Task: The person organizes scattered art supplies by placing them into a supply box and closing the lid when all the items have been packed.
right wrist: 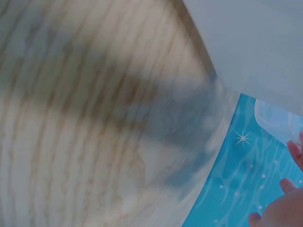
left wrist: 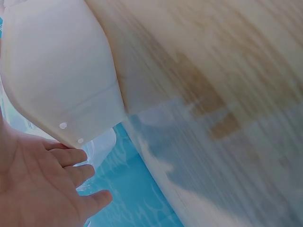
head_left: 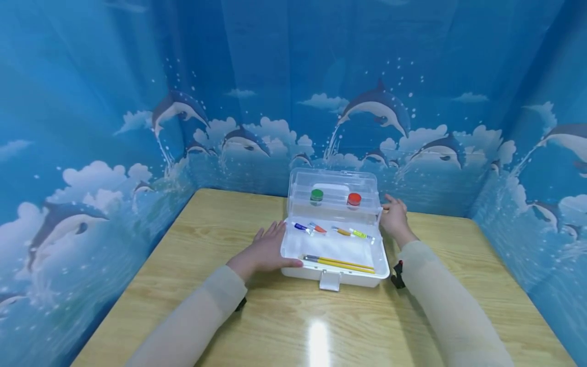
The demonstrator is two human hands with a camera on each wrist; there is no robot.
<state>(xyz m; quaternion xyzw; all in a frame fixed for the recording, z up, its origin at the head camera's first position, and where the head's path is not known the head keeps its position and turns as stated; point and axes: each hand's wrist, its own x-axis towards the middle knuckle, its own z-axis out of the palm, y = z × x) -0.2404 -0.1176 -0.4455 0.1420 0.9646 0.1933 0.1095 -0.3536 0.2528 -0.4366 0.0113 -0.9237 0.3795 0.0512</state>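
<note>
A white plastic storage box (head_left: 304, 271) sits on the table with its see-through lid (head_left: 332, 177) raised at the back. Inside lie several small paint tubes (head_left: 359, 234) and yellow-handled paintbrushes (head_left: 346, 263). Two small paint jars, one with a green cap (head_left: 317, 194) and one with a red cap (head_left: 354, 199), show in the upper part. My left hand (head_left: 268, 250) rests along the box's left rim, fingers extended, thumb near the front corner. At the back right, my right hand (head_left: 395, 218) has its fingertips at the lid's edge; in the right wrist view the fingers (right wrist: 289, 185) are spread.
The box stands toward the back of a wood-grain table (head_left: 220, 219). A blue dolphin-print curtain (head_left: 266, 76) encloses the back and both sides. A white latch (head_left: 330, 281) hangs down from the box's front.
</note>
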